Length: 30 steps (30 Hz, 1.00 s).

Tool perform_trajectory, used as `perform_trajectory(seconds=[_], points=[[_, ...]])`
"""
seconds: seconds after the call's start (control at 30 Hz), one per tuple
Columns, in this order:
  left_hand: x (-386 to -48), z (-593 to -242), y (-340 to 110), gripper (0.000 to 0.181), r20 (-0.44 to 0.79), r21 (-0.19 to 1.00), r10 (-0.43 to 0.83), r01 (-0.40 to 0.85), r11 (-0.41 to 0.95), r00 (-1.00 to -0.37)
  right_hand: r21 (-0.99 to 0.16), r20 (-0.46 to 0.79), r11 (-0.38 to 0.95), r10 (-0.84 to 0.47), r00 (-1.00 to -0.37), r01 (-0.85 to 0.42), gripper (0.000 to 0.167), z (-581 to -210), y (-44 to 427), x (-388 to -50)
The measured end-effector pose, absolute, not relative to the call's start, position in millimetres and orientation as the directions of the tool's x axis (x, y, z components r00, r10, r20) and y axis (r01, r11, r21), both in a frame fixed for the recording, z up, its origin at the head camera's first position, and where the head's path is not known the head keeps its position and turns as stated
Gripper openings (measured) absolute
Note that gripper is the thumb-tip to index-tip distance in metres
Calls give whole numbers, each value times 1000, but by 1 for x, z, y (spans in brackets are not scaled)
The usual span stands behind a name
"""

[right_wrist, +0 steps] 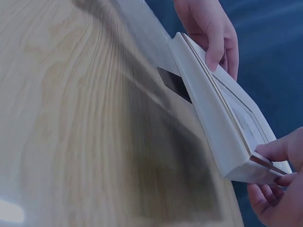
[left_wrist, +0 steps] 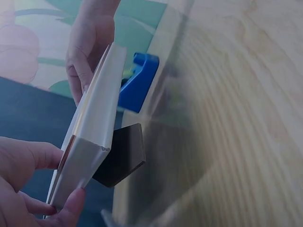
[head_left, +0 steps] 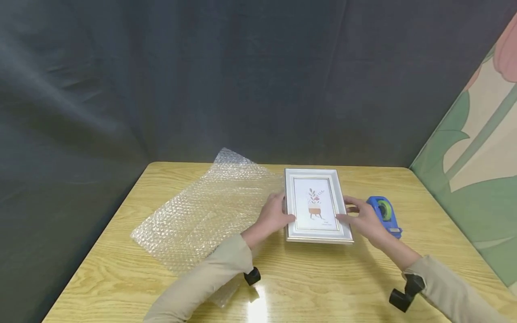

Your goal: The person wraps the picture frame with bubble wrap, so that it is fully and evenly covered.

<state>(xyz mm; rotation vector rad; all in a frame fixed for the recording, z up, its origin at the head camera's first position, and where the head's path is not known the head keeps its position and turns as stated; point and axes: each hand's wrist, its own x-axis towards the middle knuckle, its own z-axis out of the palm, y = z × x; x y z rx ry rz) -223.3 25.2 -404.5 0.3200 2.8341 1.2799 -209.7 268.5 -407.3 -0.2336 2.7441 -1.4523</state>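
Head view: left forearm (head_left: 202,280) rises from bottom, left of centre; right forearm (head_left: 450,287) from lower right corner. Both beige-sleeved, wrists bare. Left hand (head_left: 273,212) sits just right of centre, right hand (head_left: 365,220) farther right. Thumbs point inward, toward each other; both hands gripping, fingers bent

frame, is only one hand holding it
No, the left hand and the right hand both grip the frame, one at each side.

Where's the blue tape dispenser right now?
In the head view, the blue tape dispenser is on the table, just right of the right hand holding the picture frame.
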Motion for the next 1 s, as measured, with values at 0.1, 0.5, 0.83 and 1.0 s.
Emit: perform_trajectory(seconds=[0.1,0.5,0.83,1.0], points=[[-226,-399,7,74,81,733,182,182,656,-980,-839,44,531,-153,-987,-119,59,-402,249,-217],[-236,-380,-60,62,43,791,85,86,606,-995,-922,4,378,-214,-977,-86,56,-399,178,-247],[-230,-380,-114,66,-25,801,-24,-34,597,-999,-980,-33,198,-287,-957,-26,58,-412,131,-252],[-230,-389,-137,65,-51,816,-23,-55,575,-998,-995,-8,97,-294,-956,-22,60,-423,113,-251]])
